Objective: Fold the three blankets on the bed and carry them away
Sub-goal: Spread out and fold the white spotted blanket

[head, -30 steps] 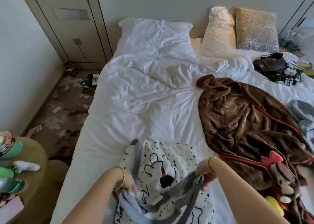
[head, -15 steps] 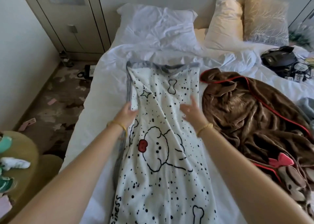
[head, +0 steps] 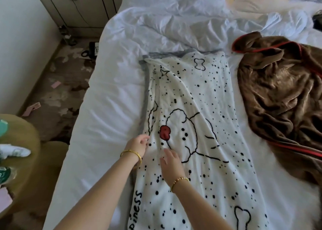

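Note:
A white blanket (head: pixel 205 107) with black dots, a cartoon figure and a grey border lies lengthwise along the bed (head: pixel 108 107), folded into a long strip. My left hand (head: pixel 137 145) pinches its left edge near the grey border. My right hand (head: pixel 171 163) rests flat on the cloth just beside it, fingers spread. A brown blanket (head: pixel 278 97) with red trim lies crumpled to the right on the bed. A third blanket is not in view.
White duvet and pillows (head: pixel 174 1) fill the head of the bed. A telephone (head: pixel 94 49) lies on the patterned carpet to the left. An olive armchair (head: pixel 22 156) with small items stands at the lower left. Cabinet doors (head: pixel 83 5) stand behind.
The bunched white blanket has been spread out in a long strip up the bed. Both hands have since drawn back toward me along it, now at its left edge by the figure.

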Available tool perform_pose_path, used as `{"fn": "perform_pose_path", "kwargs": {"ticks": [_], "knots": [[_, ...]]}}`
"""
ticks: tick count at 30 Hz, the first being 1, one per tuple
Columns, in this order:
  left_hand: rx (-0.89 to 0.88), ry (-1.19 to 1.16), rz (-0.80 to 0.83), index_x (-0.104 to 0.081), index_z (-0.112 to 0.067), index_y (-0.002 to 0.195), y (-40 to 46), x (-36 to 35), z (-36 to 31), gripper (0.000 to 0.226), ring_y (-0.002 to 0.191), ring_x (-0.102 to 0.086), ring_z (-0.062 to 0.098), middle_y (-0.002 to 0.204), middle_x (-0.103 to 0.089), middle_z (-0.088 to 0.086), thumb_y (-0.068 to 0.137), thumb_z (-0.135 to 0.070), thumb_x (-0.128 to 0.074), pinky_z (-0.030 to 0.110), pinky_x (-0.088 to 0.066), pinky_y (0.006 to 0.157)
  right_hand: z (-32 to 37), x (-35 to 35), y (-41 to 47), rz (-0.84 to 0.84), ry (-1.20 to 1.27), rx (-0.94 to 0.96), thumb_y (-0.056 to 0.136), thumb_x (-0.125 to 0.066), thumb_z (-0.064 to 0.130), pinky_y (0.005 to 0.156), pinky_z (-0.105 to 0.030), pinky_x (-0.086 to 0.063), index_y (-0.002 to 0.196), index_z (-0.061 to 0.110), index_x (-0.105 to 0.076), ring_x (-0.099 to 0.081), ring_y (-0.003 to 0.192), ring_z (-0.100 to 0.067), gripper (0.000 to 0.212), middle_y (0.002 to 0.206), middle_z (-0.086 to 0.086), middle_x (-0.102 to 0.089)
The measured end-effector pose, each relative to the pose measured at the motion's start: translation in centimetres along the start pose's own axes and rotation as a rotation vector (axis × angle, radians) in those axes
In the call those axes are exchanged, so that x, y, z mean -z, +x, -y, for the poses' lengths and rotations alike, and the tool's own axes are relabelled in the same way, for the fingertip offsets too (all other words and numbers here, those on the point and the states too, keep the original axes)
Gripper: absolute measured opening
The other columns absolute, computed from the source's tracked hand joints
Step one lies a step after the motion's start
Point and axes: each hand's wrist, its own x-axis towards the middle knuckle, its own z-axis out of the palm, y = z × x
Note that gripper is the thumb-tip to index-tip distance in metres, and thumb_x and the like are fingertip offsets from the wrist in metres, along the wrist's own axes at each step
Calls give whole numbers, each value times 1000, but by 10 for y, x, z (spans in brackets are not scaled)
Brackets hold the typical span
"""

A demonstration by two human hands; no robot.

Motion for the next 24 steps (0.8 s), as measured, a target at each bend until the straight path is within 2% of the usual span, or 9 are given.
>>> {"fn": "perform_pose_path", "kwargs": {"ticks": [3,5,8,13,16,18,20,21,24], "knots": [[-68,37,49,-46,-23,134,27,-8,-18,37,99,-59,20,127,-59,4,99,-20,-35,26,-45,79,9,-3,21,58,-14,-87,97,-38,36,115,-39,-19,148,22,-13,-1,144,-25,58,156,-7,-4],[-34,75,110,-37,-19,140,44,-14,-27,41,107,-58,25,131,-54,9,100,-20,-33,30,-45,85,10,-10,30,88,-47,-155,95,-41,40,115,-43,-20,149,22,-6,4,144,-26,67,156,-6,3],[32,41,101,-36,-19,140,65,-22,-36,40,116,-53,25,136,-50,7,100,-22,-33,25,-39,84,9,-24,34,49,-118,-175,94,-41,37,115,-43,-20,149,21,0,2,144,-27,70,156,-7,6],[-11,-1,-126,-42,-13,132,98,-25,-56,40,116,-52,27,131,-51,8,94,-23,-48,33,-42,94,-1,-36,35,-64,-53,-136,94,-32,29,116,-39,-18,147,24,-6,2,143,-24,59,155,-2,3],[1,-67,-53,-47,-13,121,114,-29,-69,34,102,-55,27,109,-57,4,93,-32,-48,33,-43,84,-14,-35,39,-135,-39,-26,95,-33,27,113,-28,-20,144,24,-15,-9,140,-20,52,149,0,-10],[-17,-7,-31,-49,-13,104,124,-32,-74,20,87,-51,25,89,-50,0,94,-30,-46,30,-38,74,-24,-28,47,-217,-85,56,96,-33,26,111,-22,-20,140,23,-26,-20,132,-16,45,141,1,-25],[-75,-6,-140,-49,-13,81,130,-29,-74,19,80,-49,26,76,-49,1,95,-24,-40,29,-35,68,-29,-14,57,-313,-97,108,97,-34,23,108,-20,-23,133,22,-40,-32,123,-10,37,127,9,-40],[-64,-47,-253,-51,-12,80,133,-24,-71,22,81,-52,29,78,-53,7,96,-22,-38,30,-35,67,-31,-7,62,-347,-75,129,97,-35,21,106,-20,-27,128,22,-45,-37,118,-8,33,118,13,-44],[138,-139,-548,-57,0,107,141,2,-47,33,106,-54,38,114,-59,24,96,-24,-37,38,-41,82,-30,17,76,-477,22,180,94,-41,13,93,-22,-42,116,19,-54,-44,99,-3,26,100,16,-45]]}}
